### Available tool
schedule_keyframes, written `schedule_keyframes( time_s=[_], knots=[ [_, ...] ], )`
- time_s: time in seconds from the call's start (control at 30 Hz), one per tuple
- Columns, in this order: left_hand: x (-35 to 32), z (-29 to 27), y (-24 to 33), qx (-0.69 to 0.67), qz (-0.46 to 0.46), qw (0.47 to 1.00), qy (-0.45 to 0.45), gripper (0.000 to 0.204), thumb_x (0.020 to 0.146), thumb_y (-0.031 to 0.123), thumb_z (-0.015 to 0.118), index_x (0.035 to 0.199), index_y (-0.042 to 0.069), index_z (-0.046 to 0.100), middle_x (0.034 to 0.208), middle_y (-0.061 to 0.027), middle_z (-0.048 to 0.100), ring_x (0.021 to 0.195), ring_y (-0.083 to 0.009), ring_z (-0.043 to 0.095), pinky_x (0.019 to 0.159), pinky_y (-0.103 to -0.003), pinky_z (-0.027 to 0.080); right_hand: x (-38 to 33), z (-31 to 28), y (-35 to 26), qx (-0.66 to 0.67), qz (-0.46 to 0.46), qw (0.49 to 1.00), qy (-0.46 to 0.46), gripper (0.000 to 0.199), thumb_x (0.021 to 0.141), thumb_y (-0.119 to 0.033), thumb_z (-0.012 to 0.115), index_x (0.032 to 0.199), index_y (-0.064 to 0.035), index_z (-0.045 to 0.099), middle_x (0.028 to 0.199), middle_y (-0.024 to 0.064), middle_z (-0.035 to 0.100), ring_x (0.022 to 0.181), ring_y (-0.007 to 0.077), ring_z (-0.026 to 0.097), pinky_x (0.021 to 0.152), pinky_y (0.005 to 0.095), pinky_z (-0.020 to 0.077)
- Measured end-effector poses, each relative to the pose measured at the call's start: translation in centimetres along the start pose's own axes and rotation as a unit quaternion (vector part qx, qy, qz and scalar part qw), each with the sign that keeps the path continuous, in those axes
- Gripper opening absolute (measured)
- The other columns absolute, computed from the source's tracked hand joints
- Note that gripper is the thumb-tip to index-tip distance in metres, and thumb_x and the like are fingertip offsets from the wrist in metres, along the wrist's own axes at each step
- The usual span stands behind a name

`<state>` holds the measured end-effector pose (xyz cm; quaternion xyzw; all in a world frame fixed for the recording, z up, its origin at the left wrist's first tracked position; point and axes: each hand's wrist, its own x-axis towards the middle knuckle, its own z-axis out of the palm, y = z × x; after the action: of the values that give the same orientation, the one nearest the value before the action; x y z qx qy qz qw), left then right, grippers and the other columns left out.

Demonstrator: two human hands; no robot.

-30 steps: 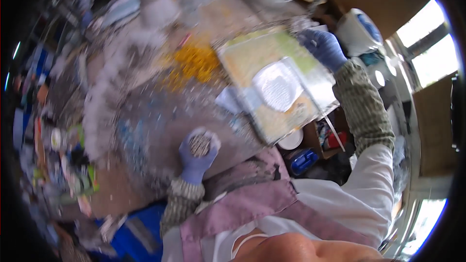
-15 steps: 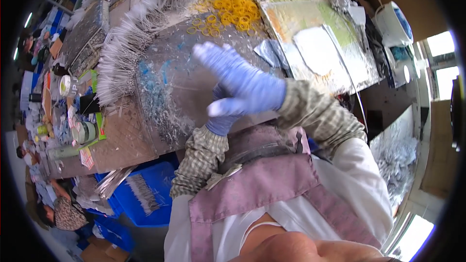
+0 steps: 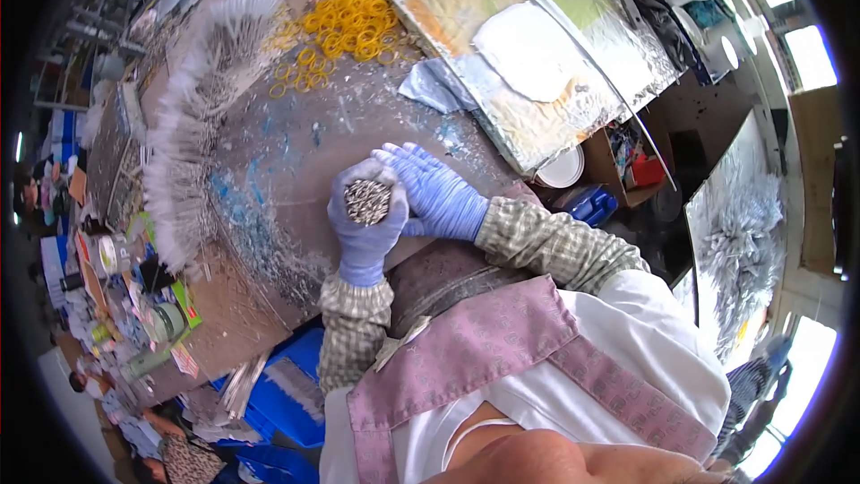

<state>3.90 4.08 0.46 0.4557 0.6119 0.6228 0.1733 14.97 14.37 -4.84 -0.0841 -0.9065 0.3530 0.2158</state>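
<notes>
My left hand (image 3: pixel 359 245), in a pale blue glove, is wrapped around a round bundle of thin silvery wires (image 3: pixel 367 203). The bundle's packed ends face up; its lower part is hidden in the hand. Against the bundle's right side lies my right hand (image 3: pixel 439 190), gloved alike, with its fingers stretched out and resting beside the left fingers. Both hands are above the near part of the stained worktable (image 3: pixel 278 157). Farther left stands a long curved row of white-bristled wire brushes (image 3: pixel 184 125). Yellow rubber bands (image 3: pixel 354 22) lie in a pile beyond my hands.
A foil-covered board (image 3: pixel 466 0) with a white sheet and a thin rod lies at the far right. Beside it are a blue cloth (image 3: pixel 439 83) and a cardboard box (image 3: pixel 627 170). Jars (image 3: pixel 161 321) crowd the left edge; a blue crate (image 3: pixel 282 403) sits below the table.
My hands have come down and together from a blurred, crossed position. The wire bundle, hidden before, now shows in my left hand. The whole view has turned somewhat.
</notes>
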Motion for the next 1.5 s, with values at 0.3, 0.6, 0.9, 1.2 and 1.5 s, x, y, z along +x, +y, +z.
schedule_keyframes(
  time_s=[0.3, 0.6, 0.9, 1.2, 1.5],
  knots=[
    [9.0, 7.8, 3.0, 0.022, 0.189, 0.978, -0.087, 0.044, 0.079, 0.007, 0.077, 0.117, 0.002, 0.054, 0.101, -0.0097, 0.066, 0.091, -0.0166, 0.066, 0.081, -0.03, 0.056, -0.8, -14.3, -0.3, -0.076, 0.025, 0.983, 0.164, 0.071, 0.073, -0.033, 0.081, 0.135, -0.0109, 0.055, 0.11, 0.0151, 0.062, 0.092, 0.0336, 0.064, 0.08, 0.0381, 0.0552],
    [16.1, 20.8, 0.0, -0.134, 0.066, 0.975, -0.163, 0.041, 0.08, 0.007, 0.076, 0.115, 0.003, 0.055, 0.098, -0.0072, 0.066, 0.084, -0.0145, 0.068, 0.075, -0.028, 0.057, -3.4, -23.3, 8.7, -0.087, 0.142, 0.974, 0.154, 0.054, 0.076, -0.032, 0.083, 0.123, -0.0125, 0.065, 0.103, 0.0085, 0.062, 0.087, 0.0247, 0.063, 0.077, 0.0367, 0.0541],
    [15.8, 21.6, -1.0, -0.065, 0.108, 0.978, -0.164, 0.042, 0.078, 0.007, 0.077, 0.115, 0.001, 0.057, 0.097, -0.0067, 0.066, 0.084, -0.0135, 0.066, 0.076, -0.028, 0.055, -3.6, -22.9, 7.9, 0.022, 0.201, 0.969, 0.14, 0.051, 0.074, -0.02, 0.086, 0.121, -0.0108, 0.067, 0.107, 0.0108, 0.067, 0.1, 0.0268, 0.063, 0.088, 0.0371, 0.051],
    [14.4, 22.5, -0.1, -0.208, -0.115, 0.957, -0.168, 0.042, 0.08, 0.001, 0.074, 0.117, -0.003, 0.054, 0.094, -0.0075, 0.066, 0.075, -0.0114, 0.066, 0.07, -0.025, 0.055, -4.3, -23.4, 9.0, 0.022, 0.137, 0.982, 0.131, 0.056, 0.074, -0.02, 0.085, 0.125, -0.0105, 0.064, 0.108, 0.011, 0.066, 0.101, 0.0273, 0.064, 0.088, 0.0374, 0.0509],
    [14.3, 22.3, -0.1, -0.195, -0.067, 0.962, -0.178, 0.038, 0.084, -0.007, 0.067, 0.118, -0.001, 0.052, 0.092, -0.0099, 0.065, 0.072, -0.0168, 0.07, 0.06, -0.028, 0.061, -4.5, -23.2, 9.1, 0.014, 0.122, 0.982, 0.141, 0.051, 0.078, -0.022, 0.081, 0.125, -0.0102, 0.064, 0.107, 0.0113, 0.067, 0.095, 0.0284, 0.065, 0.085, 0.0367, 0.0515]
  ],
)
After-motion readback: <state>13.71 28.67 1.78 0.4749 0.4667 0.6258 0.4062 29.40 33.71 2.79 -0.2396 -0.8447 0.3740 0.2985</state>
